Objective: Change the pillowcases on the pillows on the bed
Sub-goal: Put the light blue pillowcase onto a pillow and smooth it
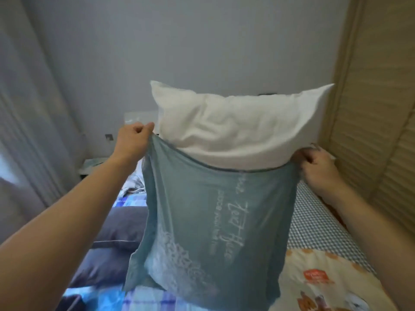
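Upright above the bed, a white pillow half-fills a teal pillowcase; left hand and right hand pinch its opening corners, likely so gravity settles it.

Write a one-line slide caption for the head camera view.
Both hands, left hand and right hand, grip the teal pillowcase opening, the white pillow half out above the bed.

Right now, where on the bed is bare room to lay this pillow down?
Freest: the checked sheet between the teal pillowcase and the wardrobe. Crowded: dark pillow to the left, cartoon quilt at lower right.
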The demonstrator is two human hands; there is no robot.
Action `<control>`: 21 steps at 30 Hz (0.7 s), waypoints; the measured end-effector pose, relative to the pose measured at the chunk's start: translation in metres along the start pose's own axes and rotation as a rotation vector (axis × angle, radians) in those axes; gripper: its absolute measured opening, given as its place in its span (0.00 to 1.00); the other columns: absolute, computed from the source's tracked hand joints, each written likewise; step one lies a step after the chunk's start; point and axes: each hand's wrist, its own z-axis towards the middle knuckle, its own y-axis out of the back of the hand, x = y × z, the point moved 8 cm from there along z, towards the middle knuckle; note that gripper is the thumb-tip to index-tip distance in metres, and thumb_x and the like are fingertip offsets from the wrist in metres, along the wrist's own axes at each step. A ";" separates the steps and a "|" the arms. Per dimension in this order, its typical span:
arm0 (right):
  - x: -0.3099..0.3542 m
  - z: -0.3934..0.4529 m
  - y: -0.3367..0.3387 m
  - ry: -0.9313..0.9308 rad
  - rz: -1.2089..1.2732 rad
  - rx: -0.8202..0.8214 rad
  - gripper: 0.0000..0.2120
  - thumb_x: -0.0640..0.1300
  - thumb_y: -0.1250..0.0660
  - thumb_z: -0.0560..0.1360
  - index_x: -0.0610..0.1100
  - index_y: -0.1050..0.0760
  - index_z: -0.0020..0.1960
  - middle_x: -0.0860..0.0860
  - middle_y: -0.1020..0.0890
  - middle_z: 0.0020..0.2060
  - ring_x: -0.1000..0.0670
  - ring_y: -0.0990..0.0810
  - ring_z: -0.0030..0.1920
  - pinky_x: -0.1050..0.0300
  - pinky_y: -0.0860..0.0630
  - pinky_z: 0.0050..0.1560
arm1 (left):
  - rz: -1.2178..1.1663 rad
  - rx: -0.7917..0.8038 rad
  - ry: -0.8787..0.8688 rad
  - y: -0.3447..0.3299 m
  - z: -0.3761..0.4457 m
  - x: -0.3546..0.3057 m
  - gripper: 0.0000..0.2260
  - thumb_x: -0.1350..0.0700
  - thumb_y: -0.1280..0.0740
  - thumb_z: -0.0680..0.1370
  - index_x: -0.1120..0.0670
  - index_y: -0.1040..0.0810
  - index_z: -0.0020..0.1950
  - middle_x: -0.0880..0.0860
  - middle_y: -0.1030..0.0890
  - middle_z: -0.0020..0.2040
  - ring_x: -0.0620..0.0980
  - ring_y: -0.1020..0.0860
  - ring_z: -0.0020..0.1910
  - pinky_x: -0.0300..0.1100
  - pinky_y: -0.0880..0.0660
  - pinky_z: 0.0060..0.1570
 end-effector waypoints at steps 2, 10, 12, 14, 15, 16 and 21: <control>-0.002 -0.021 -0.010 0.015 -0.026 0.018 0.16 0.42 0.36 0.82 0.47 0.25 0.36 0.52 0.23 0.33 0.56 0.26 0.35 0.70 0.34 0.34 | 0.022 -0.062 0.037 0.013 -0.015 0.020 0.23 0.49 0.34 0.81 0.67 0.28 0.37 0.55 0.36 0.34 0.49 0.39 0.34 0.45 0.40 0.37; -0.021 -0.158 -0.052 -0.379 -0.005 0.608 0.14 0.44 0.33 0.79 0.40 0.20 0.37 0.47 0.22 0.25 0.52 0.24 0.27 0.58 0.28 0.32 | 0.157 0.081 0.097 0.001 -0.039 0.035 0.19 0.48 0.34 0.81 0.56 0.28 0.34 0.52 0.35 0.30 0.48 0.38 0.30 0.43 0.38 0.35; -0.046 -0.200 -0.059 -0.608 0.084 0.723 0.16 0.45 0.31 0.78 0.38 0.21 0.34 0.41 0.26 0.24 0.49 0.28 0.24 0.58 0.27 0.29 | 0.204 0.169 0.133 -0.044 -0.042 0.041 0.20 0.47 0.35 0.82 0.54 0.30 0.33 0.52 0.33 0.30 0.51 0.35 0.31 0.44 0.36 0.37; -0.086 -0.245 -0.061 -0.810 0.163 0.733 0.16 0.44 0.30 0.77 0.39 0.22 0.33 0.42 0.30 0.23 0.48 0.32 0.23 0.57 0.29 0.27 | 0.242 0.288 0.132 -0.110 -0.061 0.053 0.20 0.48 0.36 0.83 0.54 0.30 0.33 0.52 0.29 0.31 0.52 0.31 0.34 0.45 0.33 0.39; -0.111 -0.270 -0.061 -0.890 0.162 0.704 0.15 0.43 0.29 0.77 0.40 0.22 0.33 0.42 0.31 0.23 0.48 0.33 0.22 0.58 0.31 0.26 | 0.234 0.383 0.123 -0.151 -0.081 0.063 0.17 0.50 0.37 0.83 0.55 0.27 0.36 0.53 0.25 0.34 0.52 0.29 0.38 0.47 0.31 0.42; -0.141 -0.298 -0.061 -0.959 0.137 0.670 0.14 0.42 0.29 0.77 0.40 0.23 0.34 0.42 0.31 0.23 0.49 0.32 0.22 0.60 0.34 0.26 | 0.196 0.512 0.128 -0.194 -0.115 0.078 0.11 0.53 0.36 0.83 0.56 0.22 0.44 0.55 0.21 0.41 0.52 0.26 0.42 0.48 0.28 0.46; -0.251 -0.442 -0.059 -1.321 -0.073 0.750 0.05 0.34 0.31 0.74 0.38 0.26 0.41 0.44 0.24 0.28 0.49 0.25 0.26 0.62 0.31 0.28 | 0.418 1.227 0.254 -0.284 -0.408 0.200 0.34 0.35 0.43 0.78 0.50 0.41 0.81 0.61 0.43 0.80 0.59 0.43 0.79 0.46 0.46 0.76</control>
